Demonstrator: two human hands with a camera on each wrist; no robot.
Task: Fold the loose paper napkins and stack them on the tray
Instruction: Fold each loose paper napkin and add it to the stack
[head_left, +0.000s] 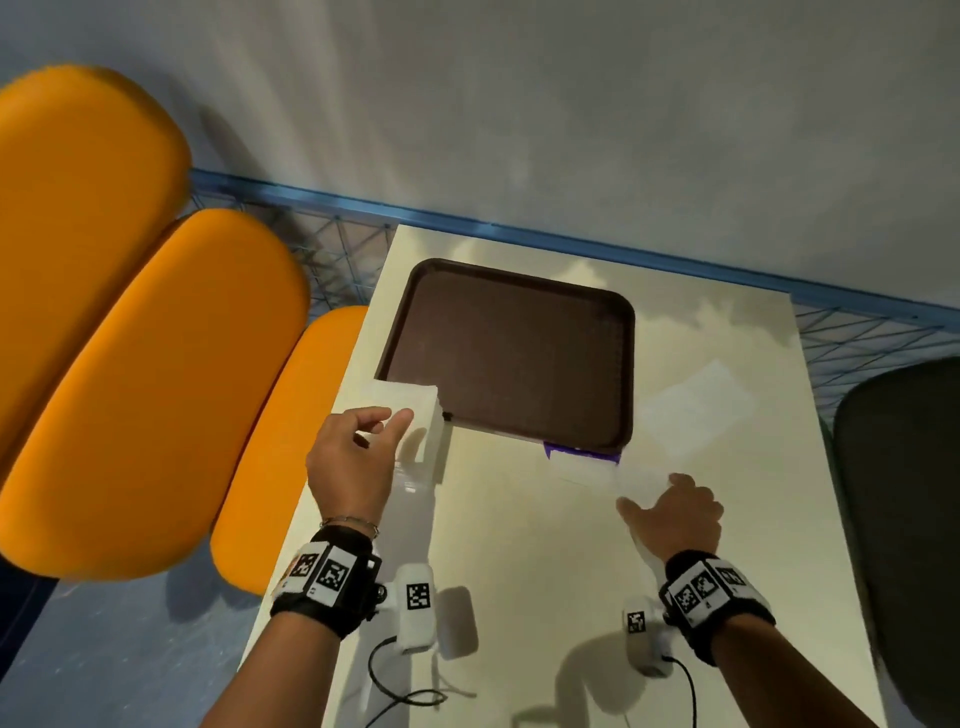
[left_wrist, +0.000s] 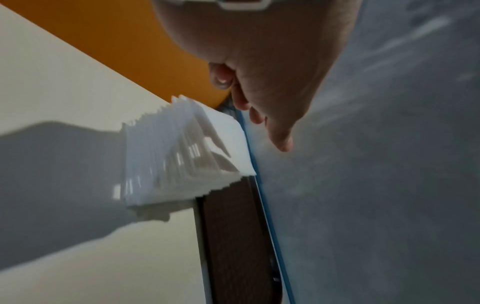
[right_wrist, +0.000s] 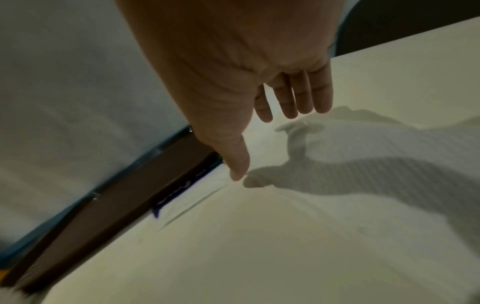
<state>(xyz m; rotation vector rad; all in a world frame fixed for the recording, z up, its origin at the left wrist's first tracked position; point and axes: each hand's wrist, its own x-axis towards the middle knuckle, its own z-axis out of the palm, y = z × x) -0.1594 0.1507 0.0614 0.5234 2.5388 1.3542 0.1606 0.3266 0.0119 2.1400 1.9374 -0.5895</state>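
One tray (head_left: 511, 353), one napkin stack (head_left: 415, 415), two hands.

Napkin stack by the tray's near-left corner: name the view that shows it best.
The left wrist view: the napkin stack fills mid-frame, its layered edges distinct. The head view shows the stack whole but small and washed out, with the left hand at it. The right wrist view misses it.
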